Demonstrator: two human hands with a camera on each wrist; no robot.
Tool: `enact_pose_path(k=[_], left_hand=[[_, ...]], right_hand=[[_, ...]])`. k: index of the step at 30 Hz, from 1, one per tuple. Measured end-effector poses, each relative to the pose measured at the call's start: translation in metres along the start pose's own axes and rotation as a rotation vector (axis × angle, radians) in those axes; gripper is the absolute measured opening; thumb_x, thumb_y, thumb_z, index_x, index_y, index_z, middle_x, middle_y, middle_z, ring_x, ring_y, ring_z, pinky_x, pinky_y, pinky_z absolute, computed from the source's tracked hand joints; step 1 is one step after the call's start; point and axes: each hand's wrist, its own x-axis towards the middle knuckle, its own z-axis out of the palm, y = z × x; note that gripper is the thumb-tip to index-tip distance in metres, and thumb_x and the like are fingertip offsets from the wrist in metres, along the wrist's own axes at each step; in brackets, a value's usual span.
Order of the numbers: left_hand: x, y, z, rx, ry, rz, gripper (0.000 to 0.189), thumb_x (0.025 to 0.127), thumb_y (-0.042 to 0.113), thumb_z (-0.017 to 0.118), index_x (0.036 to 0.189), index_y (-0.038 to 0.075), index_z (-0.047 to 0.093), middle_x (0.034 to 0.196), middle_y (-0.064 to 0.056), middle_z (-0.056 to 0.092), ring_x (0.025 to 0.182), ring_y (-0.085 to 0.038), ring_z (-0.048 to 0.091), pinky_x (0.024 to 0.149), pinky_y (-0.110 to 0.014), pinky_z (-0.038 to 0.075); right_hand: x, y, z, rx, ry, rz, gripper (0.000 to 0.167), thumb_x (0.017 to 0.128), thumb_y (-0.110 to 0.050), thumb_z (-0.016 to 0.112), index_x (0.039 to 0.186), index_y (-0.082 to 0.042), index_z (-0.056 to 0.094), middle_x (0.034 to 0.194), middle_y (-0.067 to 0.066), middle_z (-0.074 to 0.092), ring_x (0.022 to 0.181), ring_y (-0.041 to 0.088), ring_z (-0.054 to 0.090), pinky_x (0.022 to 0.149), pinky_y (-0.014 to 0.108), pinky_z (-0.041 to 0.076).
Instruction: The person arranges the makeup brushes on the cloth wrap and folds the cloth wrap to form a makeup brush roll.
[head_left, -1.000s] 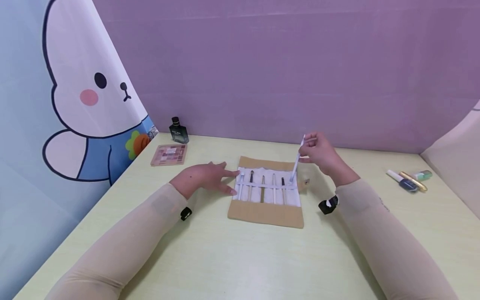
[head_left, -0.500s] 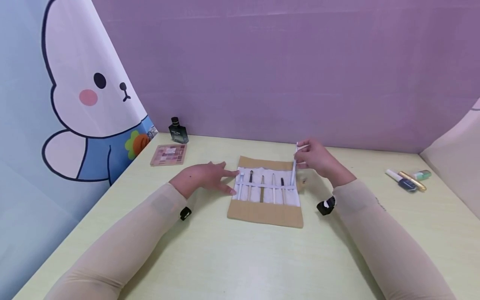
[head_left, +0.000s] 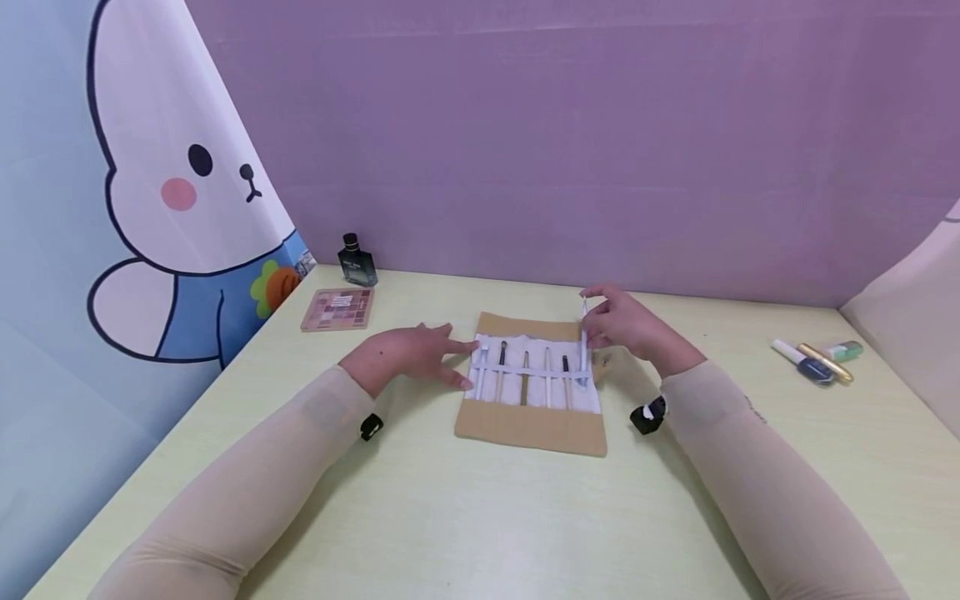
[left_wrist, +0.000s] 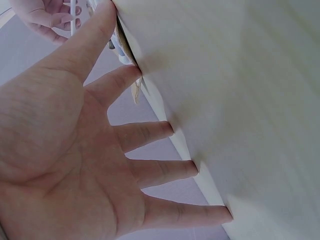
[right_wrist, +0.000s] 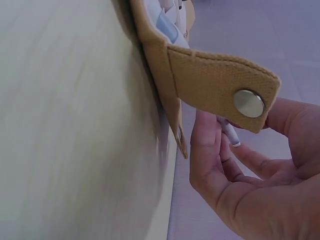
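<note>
A tan brush roll (head_left: 530,429) lies unfolded on the table, its white lining holding several slim makeup brushes (head_left: 525,383) under an elastic band. Along its left edge my left hand (head_left: 420,354) spreads its fingers; in the left wrist view the straight fingertips (left_wrist: 162,129) press on the tabletop and the roll's edge. My right hand (head_left: 626,323) pinches a slim white makeup brush (head_left: 584,354), nearly upright at the rightmost slot, index finger at its top end. The right wrist view has the brush's white end (right_wrist: 231,134) between the fingers, partly behind a snap strap (right_wrist: 210,80).
At the back left stand a dark bottle (head_left: 357,265) and a flat pink makeup palette (head_left: 337,310). Far right, a dark tube with a white cap (head_left: 802,362), a gold tube (head_left: 825,362) and a green tube (head_left: 847,350) lie together. A purple backdrop (head_left: 540,167) rises behind.
My right hand has moved down and left, and the white brush has straightened and slid lower into the rightmost slot. The index finger has shifted to its top. My left hand stays put.
</note>
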Motion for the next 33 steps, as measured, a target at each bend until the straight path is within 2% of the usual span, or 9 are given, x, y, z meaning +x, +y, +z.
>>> enact_pose_path(k=[7, 21, 26, 33], left_hand=[[0.0009, 0.0001, 0.0001, 0.002, -0.006, -0.001, 0.083, 0.096, 0.071, 0.064, 0.167, 0.048, 0.027, 0.182, -0.014, 0.010, 0.165, -0.054, 0.010, 0.130, -0.075, 0.019], [0.0005, -0.0008, 0.0004, 0.012, 0.003, 0.005, 0.084, 0.096, 0.071, 0.065, 0.167, 0.049, 0.026, 0.182, -0.014, 0.011, 0.165, -0.055, 0.012, 0.130, -0.075, 0.021], [-0.0001, -0.0009, -0.0003, 0.010, 0.001, 0.003, 0.083, 0.097, 0.070, 0.064, 0.167, 0.048, 0.026, 0.182, -0.015, 0.012, 0.165, -0.055, 0.012, 0.129, -0.076, 0.021], [-0.0007, -0.0006, -0.0006, 0.003, -0.003, 0.003, 0.083, 0.097, 0.070, 0.064, 0.167, 0.047, 0.027, 0.182, -0.015, 0.011, 0.165, -0.055, 0.012, 0.129, -0.076, 0.020]], right_hand=[[-0.0001, 0.0000, 0.0044, -0.034, -0.015, 0.006, 0.073, 0.101, -0.002, 0.061, 0.165, -0.006, 0.026, 0.142, 0.029, 0.054, 0.095, 0.024, 0.068, 0.088, 0.035, 0.064], [-0.0028, -0.0009, 0.0052, -0.052, -0.023, 0.018, 0.063, 0.101, -0.003, 0.060, 0.156, 0.002, 0.032, 0.129, 0.024, 0.056, 0.085, 0.020, 0.069, 0.079, 0.030, 0.066], [-0.0047, 0.0001, 0.0065, -0.118, -0.016, 0.007, 0.053, 0.102, -0.006, 0.062, 0.149, 0.006, 0.041, 0.125, 0.022, 0.059, 0.088, 0.019, 0.067, 0.079, 0.028, 0.063], [-0.0090, 0.0004, 0.0080, -0.209, -0.019, -0.027, 0.038, 0.104, -0.013, 0.064, 0.135, 0.007, 0.055, 0.117, 0.017, 0.062, 0.088, 0.018, 0.063, 0.069, 0.025, 0.057]])
